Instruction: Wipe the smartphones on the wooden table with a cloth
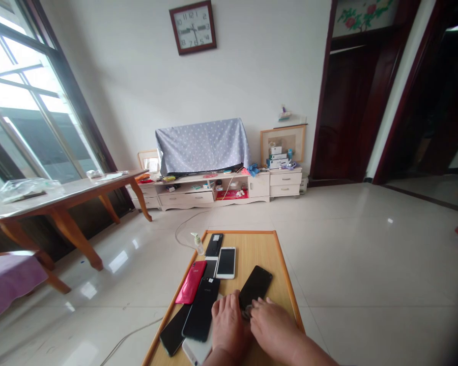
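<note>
A black smartphone [256, 285] lies aslant on the wooden table [254, 246], its dark face up. My left hand [228, 321] is closed at the phone's lower left edge, its thumb hidden. Fingers bent, my right hand [273, 321] presses on a small grey, crumpled thing [246, 311], perhaps a cloth, at the phone's near end. Left of my hands lie a black vivo phone [202, 309], a red phone [192, 282], a white-framed phone [226, 263] and several others, some overlapping.
A clear pump bottle [197, 244] stands at the table's far left corner beside a black phone [214, 245]. Cables run over the tiled floor. Beyond are a white TV cabinet [259, 185] and a cloth-covered screen [204, 147]. A larger table [72, 198] stands left.
</note>
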### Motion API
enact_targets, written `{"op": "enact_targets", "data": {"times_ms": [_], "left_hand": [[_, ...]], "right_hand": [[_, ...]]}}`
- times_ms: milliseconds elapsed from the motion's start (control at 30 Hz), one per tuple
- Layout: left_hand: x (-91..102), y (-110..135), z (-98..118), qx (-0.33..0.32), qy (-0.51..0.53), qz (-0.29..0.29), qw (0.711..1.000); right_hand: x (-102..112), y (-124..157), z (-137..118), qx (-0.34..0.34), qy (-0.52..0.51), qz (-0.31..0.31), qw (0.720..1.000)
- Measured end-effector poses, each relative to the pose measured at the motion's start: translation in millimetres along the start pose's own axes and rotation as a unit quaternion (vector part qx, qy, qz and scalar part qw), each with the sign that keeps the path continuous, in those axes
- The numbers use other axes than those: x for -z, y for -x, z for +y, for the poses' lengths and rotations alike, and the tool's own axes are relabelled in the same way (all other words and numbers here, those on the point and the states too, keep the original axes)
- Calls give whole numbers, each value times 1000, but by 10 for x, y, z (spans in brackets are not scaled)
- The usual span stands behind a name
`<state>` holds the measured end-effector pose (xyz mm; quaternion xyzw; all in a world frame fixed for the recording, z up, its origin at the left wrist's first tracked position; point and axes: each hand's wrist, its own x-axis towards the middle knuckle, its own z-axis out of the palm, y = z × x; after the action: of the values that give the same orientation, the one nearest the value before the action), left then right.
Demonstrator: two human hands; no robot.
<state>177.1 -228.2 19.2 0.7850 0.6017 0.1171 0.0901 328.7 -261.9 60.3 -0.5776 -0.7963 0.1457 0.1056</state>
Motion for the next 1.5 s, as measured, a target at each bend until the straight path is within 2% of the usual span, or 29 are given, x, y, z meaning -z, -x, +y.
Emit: {"op": "enact_targets", "data": {"times_ms": [100, 333, 633, 900, 1033, 1167, 1400, 1500], "left_hand": [[18, 3, 13, -1, 8, 2, 1000], [-19, -5, -22, -3, -1, -7, 1000], [31, 9, 27, 3, 26, 4, 1000], [15, 0, 4, 3, -6, -15, 1000], [59, 4, 38, 10, -8, -14, 1000], [133, 7, 66, 14, -1, -28, 1000], [100, -4, 15, 6, -1, -31, 1000], [69, -7, 6, 2, 6, -15, 1000]], "right_hand": [[13, 12, 31, -16, 6, -4, 1000], [-57, -125, -102, -25, -37, 18, 999], [-2, 32, 10, -52, -8, 8, 999], [-77, -178, -128, -27, -52, -1, 998], [-14, -89, -86, -14, -22, -11, 1000], [8, 4, -36, -30, -6, -9, 999], [-82, -100, -134, -31, -32, 1, 999], [-76, -122, -49, -28, -40, -4, 999]]}}
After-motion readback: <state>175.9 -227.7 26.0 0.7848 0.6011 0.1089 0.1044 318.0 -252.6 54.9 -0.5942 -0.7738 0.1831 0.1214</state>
